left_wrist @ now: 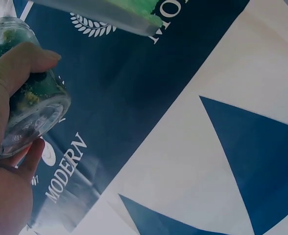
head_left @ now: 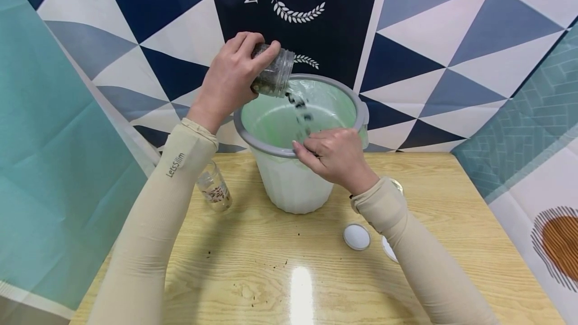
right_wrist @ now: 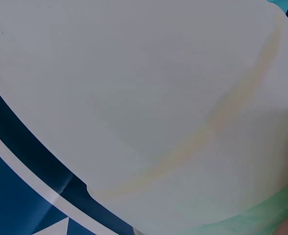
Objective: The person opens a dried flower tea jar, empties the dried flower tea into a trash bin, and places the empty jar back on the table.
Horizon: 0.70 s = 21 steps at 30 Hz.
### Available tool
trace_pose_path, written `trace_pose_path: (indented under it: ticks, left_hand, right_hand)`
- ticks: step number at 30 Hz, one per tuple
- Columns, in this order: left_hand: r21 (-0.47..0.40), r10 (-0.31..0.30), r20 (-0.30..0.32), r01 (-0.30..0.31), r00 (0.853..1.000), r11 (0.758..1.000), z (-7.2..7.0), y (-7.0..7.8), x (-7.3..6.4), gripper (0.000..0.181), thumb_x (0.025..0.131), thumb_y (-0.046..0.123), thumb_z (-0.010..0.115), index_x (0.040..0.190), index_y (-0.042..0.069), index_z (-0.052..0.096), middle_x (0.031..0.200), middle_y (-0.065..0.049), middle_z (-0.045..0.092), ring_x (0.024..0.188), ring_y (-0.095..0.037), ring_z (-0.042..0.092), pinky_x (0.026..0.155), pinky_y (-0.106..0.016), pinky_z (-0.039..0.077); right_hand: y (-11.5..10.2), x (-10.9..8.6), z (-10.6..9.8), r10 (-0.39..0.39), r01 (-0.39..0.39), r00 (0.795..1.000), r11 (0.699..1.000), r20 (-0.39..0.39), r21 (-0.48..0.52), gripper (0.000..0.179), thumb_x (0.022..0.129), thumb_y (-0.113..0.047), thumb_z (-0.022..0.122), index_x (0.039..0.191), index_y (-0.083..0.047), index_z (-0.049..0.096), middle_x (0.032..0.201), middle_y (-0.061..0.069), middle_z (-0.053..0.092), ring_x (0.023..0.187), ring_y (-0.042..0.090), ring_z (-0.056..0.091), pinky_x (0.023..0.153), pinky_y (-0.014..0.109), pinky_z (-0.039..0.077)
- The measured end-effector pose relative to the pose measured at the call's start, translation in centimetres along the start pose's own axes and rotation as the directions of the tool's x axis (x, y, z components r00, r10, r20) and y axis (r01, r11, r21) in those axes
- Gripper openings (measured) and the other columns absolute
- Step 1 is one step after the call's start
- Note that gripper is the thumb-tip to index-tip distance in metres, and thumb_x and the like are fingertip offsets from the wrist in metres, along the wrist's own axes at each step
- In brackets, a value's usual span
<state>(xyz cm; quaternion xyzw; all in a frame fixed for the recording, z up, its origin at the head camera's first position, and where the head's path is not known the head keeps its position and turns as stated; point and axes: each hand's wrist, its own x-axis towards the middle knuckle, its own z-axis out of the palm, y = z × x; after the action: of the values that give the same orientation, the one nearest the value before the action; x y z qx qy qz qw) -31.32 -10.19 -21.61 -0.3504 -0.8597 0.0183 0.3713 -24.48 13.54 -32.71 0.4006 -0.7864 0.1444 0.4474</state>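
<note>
My left hand (head_left: 231,71) grips a clear glass jar (head_left: 276,75), tipped sideways with its mouth over a white trash bin (head_left: 293,187). Dark bits (head_left: 301,107) fall from the mouth into the bin. In the left wrist view, thumb and fingers wrap round the jar (left_wrist: 31,98), and dark and yellowish matter shows through its glass. A light green plastic bag (head_left: 266,122) lines the bin under a grey rim. At the near right of that rim, my right hand (head_left: 336,157) holds on with curled fingers. The bin's white wall (right_wrist: 134,98) fills most of the right wrist view.
Left of the bin stands a clear glass (head_left: 214,189) with a reddish pattern. Two white round lids (head_left: 356,237) lie at the right, one partly behind the right sleeve. Dark crumbs dot the wooden table (head_left: 253,265). A patterned cloth hangs behind the bin.
</note>
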Motion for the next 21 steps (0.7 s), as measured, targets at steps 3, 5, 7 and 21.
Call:
trace_pose_path:
  ticks: [3,5,7,21]
  left_hand:
    - [-0.015,-0.012,0.008,0.012,1.000,1.000,-0.02,0.06,-0.03,0.082,0.076,0.004,0.088,0.148,0.015,0.049,0.142,-0.021,0.054,0.136,-0.036,0.049,0.123,-0.042,0.038]
    - [-0.020,-0.019,0.012,0.020,1.000,1.000,-0.04,0.06,-0.05,0.083,0.076,0.004,0.088,0.148,0.015,0.049,0.143,-0.021,0.053,0.137,-0.036,0.049,0.124,-0.042,0.037]
    - [-0.019,-0.024,0.014,0.024,1.000,1.000,-0.06,0.05,-0.05,0.083,0.076,0.004,0.088,0.149,0.015,0.049,0.143,-0.020,0.053,0.137,-0.036,0.049,0.124,-0.041,0.037]
    - [0.023,0.015,-0.033,-0.014,0.999,1.000,-0.53,-0.06,0.24,0.067,0.087,-0.001,0.076,0.147,0.017,0.052,0.142,-0.020,0.055,0.135,-0.036,0.051,0.124,-0.041,0.037]
  right_hand:
    - [-0.03,0.05,0.00,0.000,0.000,1.000,1.000,0.001,0.001,0.064,0.110,-0.041,0.036,0.051,-0.018,0.043,0.046,-0.007,0.037,0.038,0.009,0.030,0.038,0.027,0.018]
    - [-0.04,0.07,0.02,0.001,-0.001,1.000,1.000,0.000,0.000,0.064,0.110,-0.041,0.036,0.050,-0.018,0.042,0.046,-0.007,0.037,0.038,0.009,0.030,0.038,0.027,0.018]
    - [-0.04,0.08,0.06,0.002,-0.002,1.000,1.000,-0.002,-0.001,0.064,0.110,-0.041,0.037,0.050,-0.018,0.041,0.045,-0.007,0.036,0.038,0.009,0.030,0.038,0.027,0.018]
    - [0.00,-0.02,0.06,0.010,-0.010,1.000,1.000,0.003,0.002,0.064,0.110,-0.041,0.037,0.050,-0.018,0.040,0.045,-0.007,0.035,0.038,0.009,0.031,0.038,0.027,0.018]
